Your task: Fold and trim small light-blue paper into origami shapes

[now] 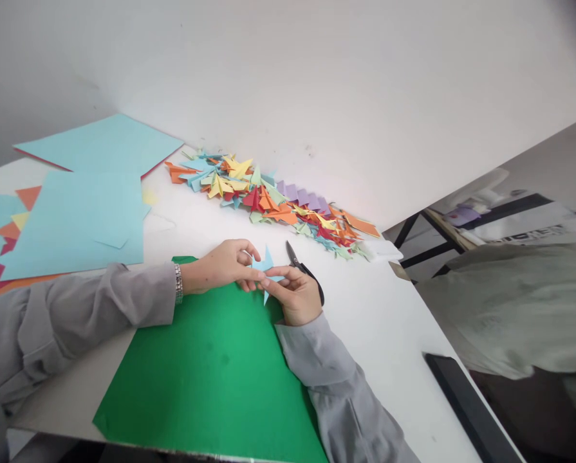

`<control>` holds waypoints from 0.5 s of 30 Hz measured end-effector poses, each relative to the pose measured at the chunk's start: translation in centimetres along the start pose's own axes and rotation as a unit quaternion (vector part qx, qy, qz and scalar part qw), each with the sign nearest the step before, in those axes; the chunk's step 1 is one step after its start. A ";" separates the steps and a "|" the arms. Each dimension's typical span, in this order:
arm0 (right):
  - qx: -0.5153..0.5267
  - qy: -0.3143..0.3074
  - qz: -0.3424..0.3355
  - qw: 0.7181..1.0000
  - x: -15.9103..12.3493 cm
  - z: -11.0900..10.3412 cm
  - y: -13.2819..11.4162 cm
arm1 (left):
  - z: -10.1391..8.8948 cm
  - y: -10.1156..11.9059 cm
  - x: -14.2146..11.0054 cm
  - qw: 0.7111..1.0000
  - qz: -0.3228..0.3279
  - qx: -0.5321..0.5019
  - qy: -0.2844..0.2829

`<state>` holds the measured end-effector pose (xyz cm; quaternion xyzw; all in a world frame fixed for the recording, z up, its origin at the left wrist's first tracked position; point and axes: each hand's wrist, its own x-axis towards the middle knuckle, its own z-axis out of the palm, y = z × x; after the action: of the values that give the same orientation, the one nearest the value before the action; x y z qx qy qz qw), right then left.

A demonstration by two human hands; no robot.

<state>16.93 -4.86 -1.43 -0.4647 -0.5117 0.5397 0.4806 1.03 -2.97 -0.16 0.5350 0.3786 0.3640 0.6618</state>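
Observation:
Between my two hands is a small light-blue folded paper piece (263, 260) with pointed tips, held above the far end of a green board (210, 373). My left hand (224, 265), with a metal bracelet at the wrist, pinches it from the left. From the right, my right hand (295, 294) pinches it between thumb and fingers. My fingertips hide part of its folds. Just beyond my right hand lie black scissors (295, 254), their handle partly covered by that hand.
A long heap of small folded paper pieces (268, 202) in many colours runs along the wall. Large light-blue paper sheets (80, 222) and coloured scraps (27, 196) lie at the left. A black bar-shaped object (466, 405) rests near the table's right edge, with bags beyond.

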 end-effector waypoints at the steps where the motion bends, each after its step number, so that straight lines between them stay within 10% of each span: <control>1: 0.001 -0.001 -0.005 1.000 0.0 0.0 0.0 | -0.1 -0.1 0.0 1.000 0.004 0.008 -0.007; 15: 0.035 -0.049 -0.003 0.998 0.9 -1.0 1.5 | -0.1 0.0 0.0 1.000 0.003 -0.002 0.015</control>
<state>17.72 -3.87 -3.00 -0.4188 -0.5167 0.5782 0.4726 0.93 -2.98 -0.17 0.5293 0.3866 0.3744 0.6559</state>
